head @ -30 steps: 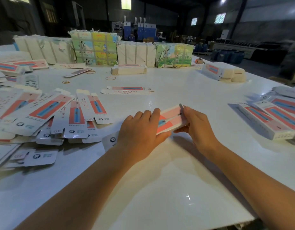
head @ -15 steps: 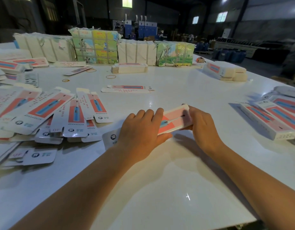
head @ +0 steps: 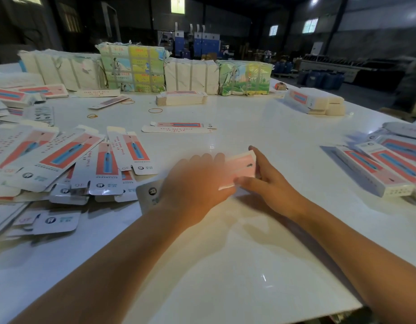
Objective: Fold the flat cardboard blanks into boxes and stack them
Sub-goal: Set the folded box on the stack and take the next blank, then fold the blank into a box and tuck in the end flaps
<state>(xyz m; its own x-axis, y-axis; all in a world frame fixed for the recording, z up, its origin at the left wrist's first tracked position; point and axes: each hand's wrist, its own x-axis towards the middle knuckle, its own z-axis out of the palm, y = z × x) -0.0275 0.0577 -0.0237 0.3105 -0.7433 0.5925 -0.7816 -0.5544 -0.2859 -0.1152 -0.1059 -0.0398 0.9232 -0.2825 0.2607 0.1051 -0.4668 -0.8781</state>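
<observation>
Pink-white carton half-folded mid-table; flat blanks left.

Little could be read. On the flat blanks left of the white table, end flaps carried the mark "OF", seen upside down at one flap and another. Round tooth logos stood on the flaps beside them. Rows of small red print ran along the blanks' white panels, too small to read.

Dim factory hall, blue machines, strapped bundles, white table
</observation>
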